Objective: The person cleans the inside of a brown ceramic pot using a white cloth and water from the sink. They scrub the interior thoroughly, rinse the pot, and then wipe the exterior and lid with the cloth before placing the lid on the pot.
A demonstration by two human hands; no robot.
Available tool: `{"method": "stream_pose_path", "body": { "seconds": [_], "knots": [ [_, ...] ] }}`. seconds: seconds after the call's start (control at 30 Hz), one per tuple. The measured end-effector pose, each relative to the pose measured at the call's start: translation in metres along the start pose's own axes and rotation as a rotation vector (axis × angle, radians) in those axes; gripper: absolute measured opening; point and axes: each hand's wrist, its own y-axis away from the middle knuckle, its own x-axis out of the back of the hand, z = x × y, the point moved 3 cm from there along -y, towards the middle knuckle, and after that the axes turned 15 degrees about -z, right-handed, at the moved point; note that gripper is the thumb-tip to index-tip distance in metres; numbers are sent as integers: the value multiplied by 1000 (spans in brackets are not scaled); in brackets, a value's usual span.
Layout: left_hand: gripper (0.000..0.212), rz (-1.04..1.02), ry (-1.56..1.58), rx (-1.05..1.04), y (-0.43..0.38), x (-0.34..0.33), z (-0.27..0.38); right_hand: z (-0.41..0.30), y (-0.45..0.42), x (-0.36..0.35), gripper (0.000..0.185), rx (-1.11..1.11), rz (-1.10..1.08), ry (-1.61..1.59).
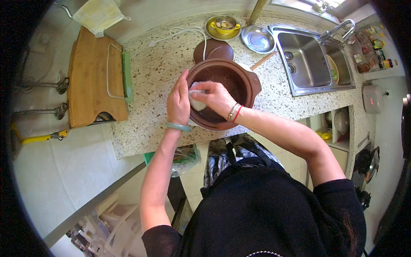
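Note:
A brown pot [237,86] stands on the speckled countertop in front of me, its inside facing up. My left hand [179,99] holds the pot's left side at the rim, with a pale green bangle on the wrist. The pot's left handle is hidden, while its right handle [255,83] shows. Inside the left part of the pot, my right hand [216,96] grips a white cloth or pad [197,101] against the wall. Behind the pot lies a round brown lid [213,50], partly covered by the pot.
A yellow-handled pot with food [225,25] sits on a plate at the back, beside a shiny metal dish [258,39]. A wooden stick [265,60] points toward the steel sink [308,61]. A white cord [183,29] crosses the counter. Wooden cutting boards [93,80] stand left.

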Motion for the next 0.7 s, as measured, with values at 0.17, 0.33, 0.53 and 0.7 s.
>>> {"method": "stream_pose_path", "body": {
  "seconds": [0.17, 0.33, 0.53, 0.7],
  "knots": [
    [45, 18, -41, -10, -1, 3, -4, -13, 18, 7, 24, -35, -418, 348],
    [42, 3, -95, 12, -1, 0, 4, 0, 15, 31, 28, -249, -840, 624],
    [61, -36, -239, 18, 2, 0, 4, 26, -2, 14, 32, -207, -916, 728],
    [59, 10, -248, -41, 3, 0, 4, 39, -6, -3, 31, 8, -932, 1020]
  ]
}}
